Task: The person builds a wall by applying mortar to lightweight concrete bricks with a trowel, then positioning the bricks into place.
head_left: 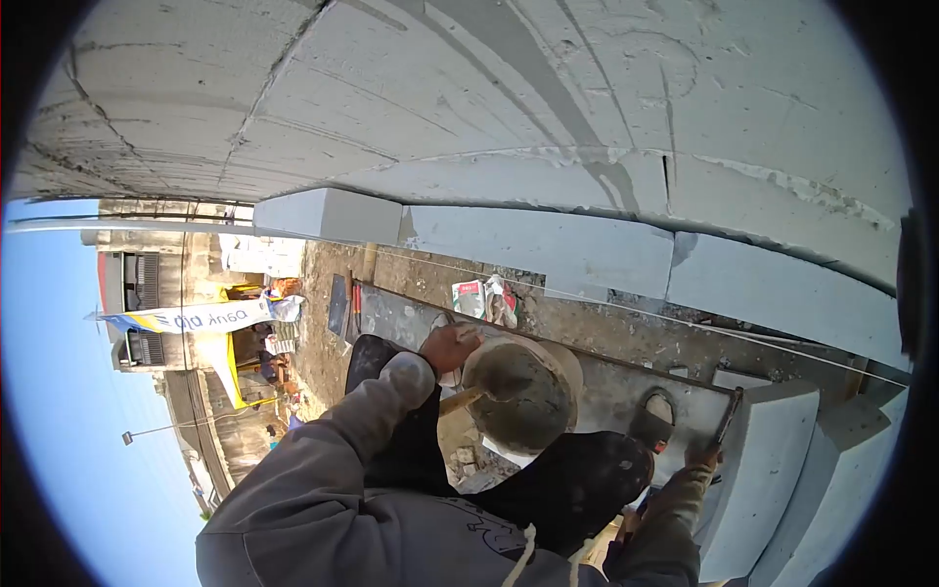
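Note:
My left hand is closed, with its fingers curled beside the upper left rim of a bucket; what they hold is hidden. Grey wet mortar lies inside that bucket, and a wooden handle slants out over its left side. At the right, my right hand grips a long, narrow dark tool, which lies along the edge of a pale concrete block. A sandalled foot is between the bucket and this block.
A wall of large pale blocks spans the upper view, with a taut string in front. Another block stands far right. A printed bag and red-handled tools lie beyond the bucket. A banner hangs at left.

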### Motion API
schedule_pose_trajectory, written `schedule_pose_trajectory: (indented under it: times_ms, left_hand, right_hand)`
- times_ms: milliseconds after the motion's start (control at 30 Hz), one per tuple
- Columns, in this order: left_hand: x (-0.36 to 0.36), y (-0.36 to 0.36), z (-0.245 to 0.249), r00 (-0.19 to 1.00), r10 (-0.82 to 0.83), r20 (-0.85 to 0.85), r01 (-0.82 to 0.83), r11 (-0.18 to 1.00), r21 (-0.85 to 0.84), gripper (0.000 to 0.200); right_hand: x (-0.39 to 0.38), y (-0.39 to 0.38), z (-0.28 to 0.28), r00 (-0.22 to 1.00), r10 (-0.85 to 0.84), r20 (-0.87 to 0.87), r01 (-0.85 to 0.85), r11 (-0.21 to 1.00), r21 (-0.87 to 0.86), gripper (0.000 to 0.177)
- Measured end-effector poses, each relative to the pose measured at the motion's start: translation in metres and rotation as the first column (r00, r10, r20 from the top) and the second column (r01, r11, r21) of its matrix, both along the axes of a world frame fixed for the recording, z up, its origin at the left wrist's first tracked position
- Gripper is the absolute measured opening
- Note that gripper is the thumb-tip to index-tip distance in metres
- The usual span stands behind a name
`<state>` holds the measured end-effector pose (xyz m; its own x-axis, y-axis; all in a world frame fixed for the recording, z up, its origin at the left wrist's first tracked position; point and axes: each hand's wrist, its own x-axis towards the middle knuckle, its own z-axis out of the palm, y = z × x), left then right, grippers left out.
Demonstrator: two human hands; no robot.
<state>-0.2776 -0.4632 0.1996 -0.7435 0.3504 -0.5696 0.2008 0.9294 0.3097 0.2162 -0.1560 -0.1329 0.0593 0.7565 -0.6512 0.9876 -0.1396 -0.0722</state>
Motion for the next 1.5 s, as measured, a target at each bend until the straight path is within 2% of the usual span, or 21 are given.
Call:
schedule_pose_trajectory:
  times_ms: [67, 167, 300, 467, 533, 567, 600, 633, 667, 733, 767, 800, 867, 933, 1000, 1033, 1167, 1233, 1367, 1433, 1500]
  left_hand:
    - [-0.004, 0.000, -0.006, 0.996, 0.089, -0.001, -0.088, 0.987, -0.132, 0.037]
    - [-0.010, 0.011, 0.014, 0.996, 0.090, -0.021, -0.092, 0.991, -0.093, 0.037]
    - [-0.026, 0.000, 0.033, 0.971, 0.236, -0.041, -0.233, 0.970, 0.067, 0.051]
    - [-0.072, -0.094, 0.023, 0.821, 0.543, -0.175, -0.494, 0.830, 0.258, 0.060]
    - [-0.090, -0.094, 0.079, 0.485, 0.853, 0.190, -0.845, 0.402, 0.352, 0.082]
    - [-0.109, -0.116, 0.084, 0.398, 0.888, 0.229, -0.872, 0.289, 0.395, 0.090]
    - [-0.129, -0.135, 0.085, 0.308, 0.911, 0.274, -0.888, 0.171, 0.428, 0.098]
    - [-0.141, -0.128, 0.112, 0.253, 0.944, 0.213, -0.860, 0.118, 0.497, 0.091]
    - [-0.161, -0.131, 0.124, 0.245, 0.955, 0.168, -0.803, 0.103, 0.587, 0.090]
    - [-0.203, -0.147, 0.130, 0.281, 0.957, 0.076, -0.641, 0.128, 0.757, 0.093]
    - [-0.222, -0.150, 0.139, 0.240, 0.965, 0.106, -0.722, 0.105, 0.684, 0.093]
    - [-0.240, -0.149, 0.152, 0.205, 0.970, 0.131, -0.794, 0.086, 0.601, 0.093]
    - [-0.273, -0.158, 0.159, 0.249, 0.960, 0.126, -0.799, 0.130, 0.587, 0.095]
    - [-0.292, -0.160, 0.179, 0.305, 0.945, 0.117, -0.791, 0.183, 0.583, 0.098]
    - [-0.305, -0.163, 0.204, 0.352, 0.934, 0.067, -0.855, 0.292, 0.428, 0.099]
    - [-0.319, -0.172, 0.179, 0.252, 0.968, 0.009, -0.855, 0.218, 0.470, 0.086]
    - [-0.347, -0.216, 0.118, 0.199, 0.967, 0.160, -0.838, 0.083, 0.539, 0.075]
    - [-0.350, -0.221, 0.112, 0.382, 0.893, 0.238, -0.629, 0.063, 0.774, 0.066]
    - [-0.357, -0.222, 0.131, 0.365, 0.870, 0.331, -0.658, -0.010, 0.753, 0.061]
    - [-0.355, -0.222, 0.141, 0.308, 0.908, 0.285, -0.737, 0.039, 0.675, 0.061]
    - [-0.363, -0.233, 0.111, 0.269, 0.931, 0.247, -0.772, 0.055, 0.633, 0.060]
  right_hand:
    - [0.002, 0.004, -0.012, 0.994, 0.082, 0.066, -0.088, 0.993, 0.084, 0.068]
    - [-0.012, 0.005, 0.024, 0.985, 0.168, -0.042, -0.161, 0.978, 0.135, 0.049]
    - [-0.015, 0.002, 0.039, 0.973, 0.229, -0.026, -0.229, 0.973, 0.015, 0.038]
    - [0.006, 0.010, 0.109, 0.953, 0.267, -0.143, -0.295, 0.926, -0.237, 0.034]
    - [0.005, 0.015, 0.147, 0.954, -0.040, -0.298, -0.105, 0.884, -0.455, 0.038]
    - [-0.014, 0.010, 0.179, 0.890, -0.297, -0.347, 0.060, 0.828, -0.557, 0.036]
    - [-0.034, 0.006, 0.211, 0.770, -0.537, -0.345, 0.211, 0.724, -0.656, 0.034]
    - [-0.065, -0.006, 0.250, 0.356, -0.901, -0.248, 0.373, 0.381, -0.846, 0.033]
    - [-0.115, -0.028, 0.298, 0.359, -0.869, -0.342, 0.497, 0.488, -0.718, 0.033]
    - [-0.171, -0.055, 0.348, 0.281, -0.883, -0.376, 0.440, 0.467, -0.767, 0.029]
    - [-0.203, -0.074, 0.369, 0.273, -0.877, -0.395, 0.434, 0.479, -0.763, 0.027]
    - [-0.234, -0.092, 0.384, 0.397, -0.826, -0.400, 0.395, 0.547, -0.738, 0.024]
    - [-0.308, -0.135, 0.422, 0.450, -0.819, -0.357, 0.358, 0.532, -0.768, 0.017]
    - [-0.364, -0.174, 0.434, 0.503, -0.822, -0.268, 0.307, 0.459, -0.834, 0.022]
    - [-0.424, -0.226, 0.441, 0.517, -0.820, -0.244, 0.276, 0.430, -0.859, 0.022]
    - [-0.450, -0.249, 0.439, 0.498, -0.833, -0.240, 0.248, 0.402, -0.881, 0.020]
    - [-0.547, -0.315, 0.440, 0.426, -0.869, -0.251, 0.111, 0.325, -0.939, 0.019]
    - [-0.584, -0.332, 0.446, 0.366, -0.892, -0.267, 0.081, 0.316, -0.945, 0.019]
    - [-0.620, -0.345, 0.452, 0.187, -0.951, -0.245, -0.042, 0.241, -0.970, 0.021]
    - [-0.621, -0.346, 0.450, 0.228, -0.948, -0.223, -0.058, 0.215, -0.975, 0.021]
    - [-0.621, -0.343, 0.447, 0.273, -0.941, -0.200, -0.083, 0.185, -0.979, 0.022]
